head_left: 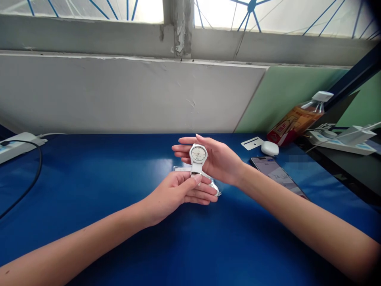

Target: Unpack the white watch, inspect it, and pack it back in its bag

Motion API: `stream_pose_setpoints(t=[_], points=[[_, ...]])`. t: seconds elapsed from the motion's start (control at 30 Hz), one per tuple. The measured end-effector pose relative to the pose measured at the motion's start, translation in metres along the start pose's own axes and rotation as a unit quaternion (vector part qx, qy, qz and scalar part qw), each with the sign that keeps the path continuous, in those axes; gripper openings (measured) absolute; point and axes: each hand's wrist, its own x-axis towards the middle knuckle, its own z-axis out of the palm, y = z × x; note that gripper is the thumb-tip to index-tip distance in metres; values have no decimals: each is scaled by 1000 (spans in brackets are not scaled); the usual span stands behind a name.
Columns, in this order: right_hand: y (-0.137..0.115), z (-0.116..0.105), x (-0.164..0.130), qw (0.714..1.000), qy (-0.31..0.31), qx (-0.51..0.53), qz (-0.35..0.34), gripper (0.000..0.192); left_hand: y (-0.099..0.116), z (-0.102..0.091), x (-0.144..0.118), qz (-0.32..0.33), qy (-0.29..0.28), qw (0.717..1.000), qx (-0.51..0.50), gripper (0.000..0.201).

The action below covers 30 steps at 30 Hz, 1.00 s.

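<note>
Left hand [181,190]: thumb and fingers closed on lower strap of white watch [198,155]; one watch. Strap's long axis ran up and away from pinch, dial above it, facing camera. Right hand [214,159]: fingers open and flat, just behind dial, seemingly backing it; contact unclear. Left hand nearer camera.

Under hands: one clear packet [208,180], partly hidden, possibly plastic wrap.

Right of grip, farther: one phone [275,172], one white earbud case [270,148], one card [252,143], one bottle [300,119].

Far left: one power strip [18,146], one black cable [32,178].

All on blue table [104,178].
</note>
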Motion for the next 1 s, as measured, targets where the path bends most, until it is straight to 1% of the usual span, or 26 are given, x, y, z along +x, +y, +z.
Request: stream_pose_setpoints(t=[0.07,0.17,0.37,0.53,0.7,0.87,1.0], points=[[-2,2,-1,999,-9,36,29,37,-1,0,0,-6,2,1000,5,34],[-6,6,-4,997,-25,53,46,45,-1,1,-1,-13,0,1000,7,34],[-8,8,-5,997,-25,66,43,47,2,2,-2,-27,-1,1000,4,35],[-9,8,-5,996,-46,46,53,56,2,2,-2,-29,-2,1000,-4,34],[-12,9,-6,998,-34,40,46,54,3,2,0,-11,1,1000,-18,33],[-12,9,-5,998,-32,33,47,53,3,2,0,-8,1,1000,-14,34],[-10,7,-5,999,-30,-1,29,45,4,0,-1,-4,-13,1000,-24,32]])
